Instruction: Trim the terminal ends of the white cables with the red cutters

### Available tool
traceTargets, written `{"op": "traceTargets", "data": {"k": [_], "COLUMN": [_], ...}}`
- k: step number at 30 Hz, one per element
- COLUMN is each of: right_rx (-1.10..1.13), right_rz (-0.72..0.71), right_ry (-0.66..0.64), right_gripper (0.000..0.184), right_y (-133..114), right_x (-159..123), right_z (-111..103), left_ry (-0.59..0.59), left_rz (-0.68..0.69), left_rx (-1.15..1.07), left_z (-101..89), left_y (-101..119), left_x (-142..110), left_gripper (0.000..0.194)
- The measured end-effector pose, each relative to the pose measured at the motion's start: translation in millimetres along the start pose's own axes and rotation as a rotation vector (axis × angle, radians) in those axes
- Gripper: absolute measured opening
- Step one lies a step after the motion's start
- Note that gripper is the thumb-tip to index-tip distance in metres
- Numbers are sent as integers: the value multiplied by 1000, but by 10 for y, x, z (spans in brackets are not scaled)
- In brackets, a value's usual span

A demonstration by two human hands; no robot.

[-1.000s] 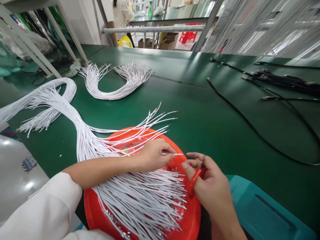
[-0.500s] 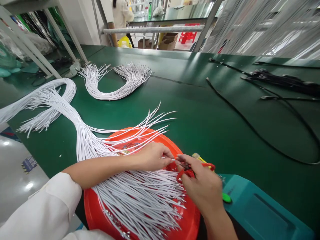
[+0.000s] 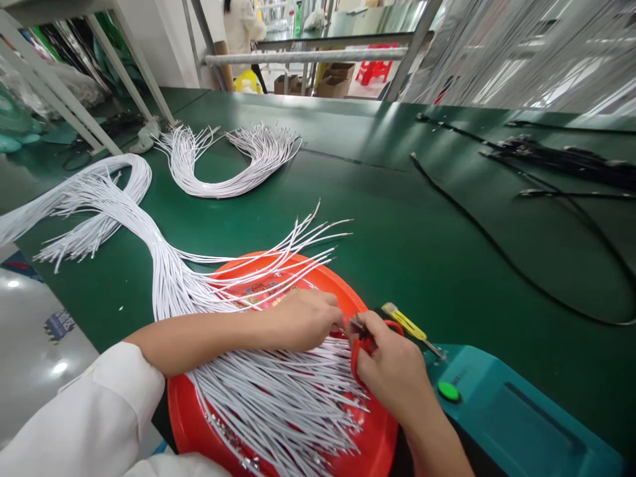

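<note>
My left hand is closed in a pinch over the red basin, with the end of a white cable at its fingertips, mostly hidden by the fingers. My right hand grips red-handled scissors, their short blades close to the left fingertips. Beneath both hands, a thick spread of white cables with metallic tips lies across the red basin. Several separate cable ends fan out over its far rim, joined to the same bundle on the left.
A teal device with a green button stands at right, a yellow-handled tool by its corner. A curved white cable bundle lies farther back on the green table. Black cables lie right. Someone in white stands beyond the frame.
My left hand has shifted slightly down and its fingers have curled in. My right hand has rotated with the scissors and lowered a little, uncovering more of the yellow tool.
</note>
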State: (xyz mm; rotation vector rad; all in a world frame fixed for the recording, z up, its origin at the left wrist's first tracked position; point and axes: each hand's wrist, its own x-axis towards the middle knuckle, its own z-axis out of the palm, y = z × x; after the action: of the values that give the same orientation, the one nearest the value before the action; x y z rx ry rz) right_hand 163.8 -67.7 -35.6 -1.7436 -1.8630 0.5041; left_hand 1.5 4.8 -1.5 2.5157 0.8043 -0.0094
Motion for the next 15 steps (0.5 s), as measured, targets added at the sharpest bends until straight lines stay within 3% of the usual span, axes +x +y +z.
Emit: {"op": "traceTargets", "data": {"k": [2, 6, 11, 15], "right_rx": [214, 629, 1055, 1254], "right_rz": [135, 317, 612, 696], "right_ry": [-76, -120, -118, -103], "right_gripper": [1, 22, 41, 49], "right_y": [-15, -94, -185, -226], "right_x": [21, 77, 100, 97], "right_z": [-42, -155, -278, -328], "left_ry": [8, 64, 321, 553], "left_rz": [79, 306, 457, 440], "left_rx": [23, 76, -27, -65], "left_z": [-2, -27, 11, 90], "left_y": [-24, -76, -88, -36], "left_x": [2, 17, 46, 34], "left_gripper": [19, 19, 22, 22]}}
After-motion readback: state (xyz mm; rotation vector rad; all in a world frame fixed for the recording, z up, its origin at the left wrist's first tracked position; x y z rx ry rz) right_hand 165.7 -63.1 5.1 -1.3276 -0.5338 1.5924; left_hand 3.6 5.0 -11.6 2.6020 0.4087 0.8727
